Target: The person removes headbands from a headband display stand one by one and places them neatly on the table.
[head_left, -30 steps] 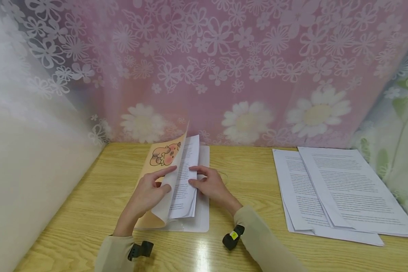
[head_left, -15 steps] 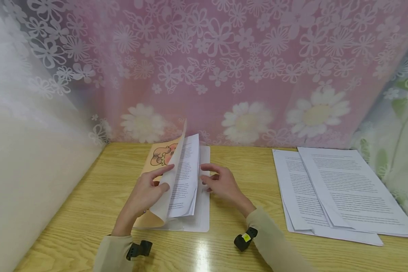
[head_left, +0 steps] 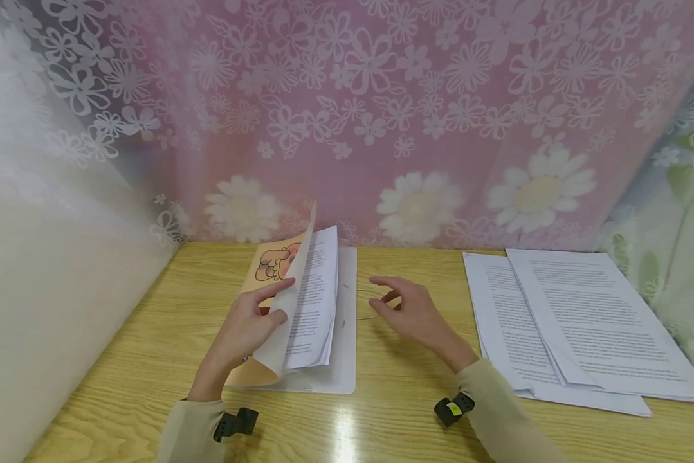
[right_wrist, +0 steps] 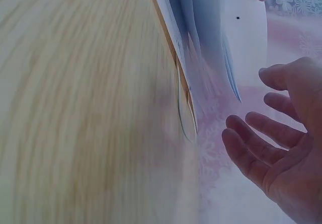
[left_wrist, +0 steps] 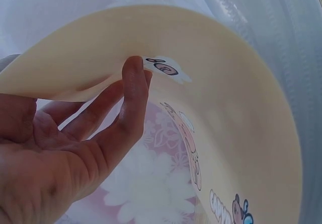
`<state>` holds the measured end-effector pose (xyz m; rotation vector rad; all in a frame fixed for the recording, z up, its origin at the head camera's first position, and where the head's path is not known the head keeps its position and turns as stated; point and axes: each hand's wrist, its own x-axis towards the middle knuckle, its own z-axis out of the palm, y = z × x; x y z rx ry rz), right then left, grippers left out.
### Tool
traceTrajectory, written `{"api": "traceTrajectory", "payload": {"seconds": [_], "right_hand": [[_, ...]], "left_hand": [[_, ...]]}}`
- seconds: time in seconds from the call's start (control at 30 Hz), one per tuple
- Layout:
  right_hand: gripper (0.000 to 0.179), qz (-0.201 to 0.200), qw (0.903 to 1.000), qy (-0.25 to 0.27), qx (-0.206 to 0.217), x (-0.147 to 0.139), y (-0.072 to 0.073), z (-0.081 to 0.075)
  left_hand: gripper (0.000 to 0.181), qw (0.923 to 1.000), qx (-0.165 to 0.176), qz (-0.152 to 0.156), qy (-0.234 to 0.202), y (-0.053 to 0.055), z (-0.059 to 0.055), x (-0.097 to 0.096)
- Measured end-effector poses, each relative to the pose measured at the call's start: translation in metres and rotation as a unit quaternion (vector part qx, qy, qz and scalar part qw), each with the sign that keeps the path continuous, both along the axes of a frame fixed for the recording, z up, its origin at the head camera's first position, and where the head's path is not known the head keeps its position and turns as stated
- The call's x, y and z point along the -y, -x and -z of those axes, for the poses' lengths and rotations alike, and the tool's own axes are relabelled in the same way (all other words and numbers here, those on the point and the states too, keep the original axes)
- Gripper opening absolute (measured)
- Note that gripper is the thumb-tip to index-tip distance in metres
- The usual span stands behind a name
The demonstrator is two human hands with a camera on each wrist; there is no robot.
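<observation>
A folder with an orange cover [head_left: 268, 273] and cartoon animals lies at the left of the table in the head view. My left hand [head_left: 254, 325] holds that cover raised and bent, with index finger and thumb on its pale inner side and other fingers against the printed side, as the left wrist view [left_wrist: 100, 138] shows. Under the cover rests a stack of printed sheets [head_left: 314, 296] on the folder's white back panel [head_left: 345, 347]. My right hand [head_left: 413, 312] hovers to the right of the folder, fingers loosely bent and apart, holding nothing. Thin strings [right_wrist: 179, 103] stick out from the folder's edge.
Two overlapping piles of printed sheets [head_left: 607, 308] lie on the right of the wooden table [head_left: 393, 399]. A pink flowered curtain [head_left: 347, 128] hangs along the table's back edge, and a white one [head_left: 63, 257] at the left.
My right hand has let go of the sheets' right edge and moved right, off the folder. The left hand still holds the cover, almost unmoved.
</observation>
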<state>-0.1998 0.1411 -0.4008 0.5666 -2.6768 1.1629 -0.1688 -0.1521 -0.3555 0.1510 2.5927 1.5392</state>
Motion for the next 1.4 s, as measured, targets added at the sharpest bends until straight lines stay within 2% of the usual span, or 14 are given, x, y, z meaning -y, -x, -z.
{"api": "traceTrajectory", "payload": {"seconds": [0.17,0.3,0.43,0.6,0.87,1.1,1.2,1.4], "right_hand": [[0.042,-0.004,0.9965,-0.056,-0.062,-0.019,-0.007,-0.007],[0.043,0.004,0.9910,-0.095,-0.094,-0.034,-0.013,-0.012],[0.046,0.023,0.9874,-0.129,-0.089,-0.053,-0.018,-0.016],[0.047,0.046,0.9852,-0.146,-0.078,-0.080,-0.022,-0.017],[0.047,0.087,0.9746,-0.171,-0.114,-0.117,-0.028,-0.020],[0.049,0.117,0.9684,-0.181,-0.125,-0.145,-0.035,-0.020],[0.049,0.137,0.9651,-0.189,-0.119,-0.159,-0.039,-0.018],[0.054,0.180,0.9580,-0.209,-0.078,-0.191,-0.046,-0.014]], "left_hand": [[0.060,1.0000,0.003,0.000,0.001,-0.001,-0.002,0.001],[0.060,1.0000,0.002,0.000,0.004,-0.002,-0.003,0.001],[0.059,1.0000,0.004,0.001,0.004,-0.003,-0.003,0.001],[0.059,0.9999,0.010,0.003,-0.008,-0.003,-0.003,0.001],[0.059,0.9999,0.009,0.006,-0.008,-0.003,-0.003,0.002],[0.058,0.9999,0.008,0.007,-0.006,-0.003,-0.003,0.002],[0.059,1.0000,0.006,0.006,-0.001,-0.003,-0.003,0.002],[0.059,0.9999,0.004,0.011,-0.004,-0.002,-0.003,0.003]]}}
